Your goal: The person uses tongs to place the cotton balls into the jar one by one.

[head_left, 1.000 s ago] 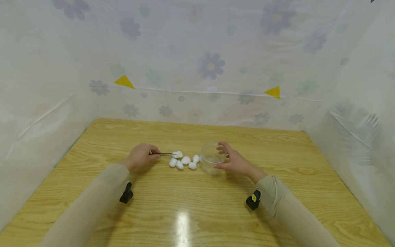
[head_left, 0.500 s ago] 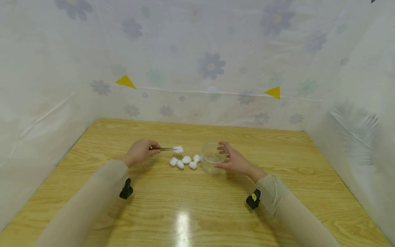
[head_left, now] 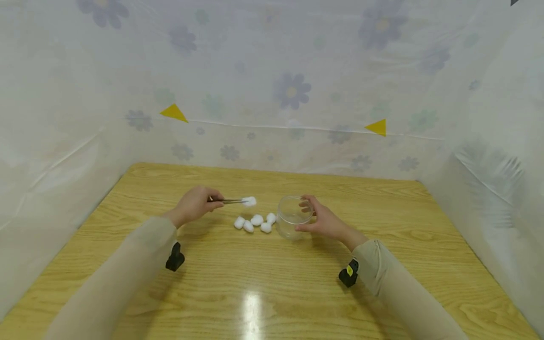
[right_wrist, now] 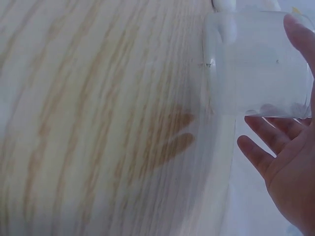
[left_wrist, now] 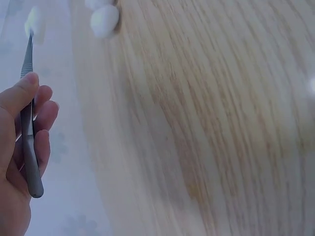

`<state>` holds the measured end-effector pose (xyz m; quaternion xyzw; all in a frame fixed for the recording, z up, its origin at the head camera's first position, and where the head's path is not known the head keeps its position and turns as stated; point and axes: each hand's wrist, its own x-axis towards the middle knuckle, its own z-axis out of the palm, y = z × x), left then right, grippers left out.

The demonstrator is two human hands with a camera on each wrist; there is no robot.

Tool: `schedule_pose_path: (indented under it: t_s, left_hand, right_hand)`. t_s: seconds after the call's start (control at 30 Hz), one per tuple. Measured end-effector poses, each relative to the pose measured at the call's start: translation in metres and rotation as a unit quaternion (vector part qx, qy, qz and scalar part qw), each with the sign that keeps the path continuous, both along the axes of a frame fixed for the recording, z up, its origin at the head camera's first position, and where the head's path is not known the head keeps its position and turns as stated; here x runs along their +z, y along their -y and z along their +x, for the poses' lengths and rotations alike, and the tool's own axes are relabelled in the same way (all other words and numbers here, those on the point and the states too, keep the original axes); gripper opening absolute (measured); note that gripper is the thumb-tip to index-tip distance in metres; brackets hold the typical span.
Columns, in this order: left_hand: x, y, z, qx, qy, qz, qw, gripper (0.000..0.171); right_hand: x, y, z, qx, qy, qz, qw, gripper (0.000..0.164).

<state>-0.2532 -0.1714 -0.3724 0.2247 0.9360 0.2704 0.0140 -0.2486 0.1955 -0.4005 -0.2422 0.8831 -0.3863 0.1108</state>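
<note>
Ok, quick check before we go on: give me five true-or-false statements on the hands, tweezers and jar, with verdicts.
1. The left hand holds tweezers gripping a cotton ball. True.
2. The right hand holds the clear jar. True.
3. The jar lies on its side. False: it is upright.
4. Five loose cotton balls lie on the table. True.
5. The gripped ball is inside the jar. False: it is outside, above the table.

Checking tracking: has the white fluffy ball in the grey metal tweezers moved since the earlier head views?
Yes: against the unmoved white balls on the wooden table, the held ball has shifted up the picture and slightly right.
</note>
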Motion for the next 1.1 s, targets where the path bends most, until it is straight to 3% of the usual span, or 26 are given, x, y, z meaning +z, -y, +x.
schedule_pose_path:
  t_s: [0.9, 1.1]
  left_hand:
    - [0.029, -0.028, -0.002, -0.029, -0.007, 0.001, 0.9995, 0.02]
    - [0.035, -0.038, -0.004, -0.033, 0.005, -0.002, 0.9994, 0.02]
  right_hand:
    - [-0.003, 0.0, -0.001, -0.011, 0.009, -0.005, 1.0, 0.089]
    - [-0.004, 0.0, -0.002, -0.01, 0.012, -0.005, 1.0, 0.088]
